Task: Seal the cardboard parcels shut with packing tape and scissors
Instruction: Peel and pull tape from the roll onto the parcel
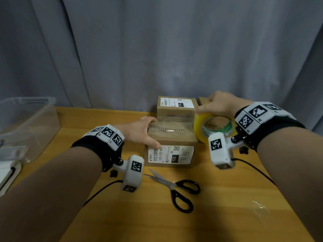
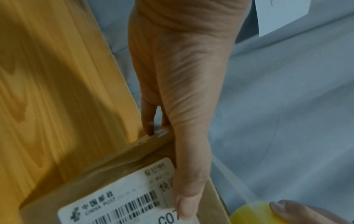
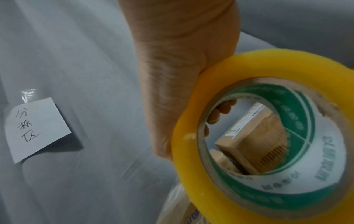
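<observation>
**Tape roll held beside the near parcel**

Fingers of the right hand (image 1: pixel 220 103) are mostly hidden: they curl over the far rim of the yellow tape roll (image 1: pixel 214 127) and only their tips show through its core in the right wrist view. A clear strip seems to run from the roll across the top of the near parcel (image 1: pixel 172 144), but it is hard to make out beyond a glint. The left hand (image 1: pixel 139 131) lies spread and flat on the parcel's left end, thumb down over the near face touching the white shipping label (image 1: pixel 170 154); its other fingertips are out of sight behind the far edge.

The near parcel is a brown cardboard box on the wooden counter (image 1: pixel 227 206), its top torn so the corrugation shows, its label marked 122. A second parcel (image 1: pixel 175 108) stands just behind it, labelled on top, and another box to its right is largely covered by the right hand. Black-handled scissors (image 1: pixel 176 187) lie with blades apart on the counter, nearer than the parcel. A clear plastic bin (image 1: pixel 26 123) at far left is cut off by the frame.
</observation>
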The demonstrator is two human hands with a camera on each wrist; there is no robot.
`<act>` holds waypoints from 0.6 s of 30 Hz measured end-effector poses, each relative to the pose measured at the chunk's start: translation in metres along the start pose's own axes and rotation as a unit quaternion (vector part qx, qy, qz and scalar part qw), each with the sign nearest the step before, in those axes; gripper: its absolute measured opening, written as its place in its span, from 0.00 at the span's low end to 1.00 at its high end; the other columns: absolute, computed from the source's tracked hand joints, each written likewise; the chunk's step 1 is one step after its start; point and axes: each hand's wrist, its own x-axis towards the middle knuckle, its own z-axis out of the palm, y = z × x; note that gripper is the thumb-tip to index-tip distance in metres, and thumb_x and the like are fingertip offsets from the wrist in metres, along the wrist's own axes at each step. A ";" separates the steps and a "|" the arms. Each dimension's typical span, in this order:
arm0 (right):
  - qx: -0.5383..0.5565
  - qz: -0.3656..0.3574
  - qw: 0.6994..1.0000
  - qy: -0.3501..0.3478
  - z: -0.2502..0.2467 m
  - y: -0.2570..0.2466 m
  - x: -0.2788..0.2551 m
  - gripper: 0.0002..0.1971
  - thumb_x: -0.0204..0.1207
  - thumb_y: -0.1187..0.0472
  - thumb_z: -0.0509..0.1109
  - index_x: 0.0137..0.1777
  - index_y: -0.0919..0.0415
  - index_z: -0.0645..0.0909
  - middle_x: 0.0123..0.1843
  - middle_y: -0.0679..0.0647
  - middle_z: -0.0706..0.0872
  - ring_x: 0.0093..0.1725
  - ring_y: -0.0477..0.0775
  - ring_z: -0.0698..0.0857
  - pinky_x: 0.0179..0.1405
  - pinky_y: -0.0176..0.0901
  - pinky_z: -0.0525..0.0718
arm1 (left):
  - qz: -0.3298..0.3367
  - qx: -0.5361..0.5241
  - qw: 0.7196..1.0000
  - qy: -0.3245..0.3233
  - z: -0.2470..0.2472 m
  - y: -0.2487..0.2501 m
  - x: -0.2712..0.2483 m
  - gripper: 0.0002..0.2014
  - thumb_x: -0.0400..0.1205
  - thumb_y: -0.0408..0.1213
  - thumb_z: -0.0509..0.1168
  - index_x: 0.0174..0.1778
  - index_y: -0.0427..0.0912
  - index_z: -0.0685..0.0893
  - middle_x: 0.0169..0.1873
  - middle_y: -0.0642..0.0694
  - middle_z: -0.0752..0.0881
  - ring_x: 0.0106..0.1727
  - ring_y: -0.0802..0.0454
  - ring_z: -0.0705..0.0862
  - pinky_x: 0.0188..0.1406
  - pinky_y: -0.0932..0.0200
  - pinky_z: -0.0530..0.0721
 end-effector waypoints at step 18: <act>-0.022 0.031 0.996 -0.085 0.040 0.021 -0.004 0.16 0.71 0.37 0.72 0.41 0.46 0.74 0.48 0.49 0.81 0.52 0.53 0.77 0.50 0.47 0.71 | -0.032 0.082 0.995 -0.049 -0.001 0.007 -0.006 0.55 0.71 0.58 0.73 0.83 0.47 0.44 0.80 0.49 0.56 0.74 0.52 0.65 0.73 0.57 0.67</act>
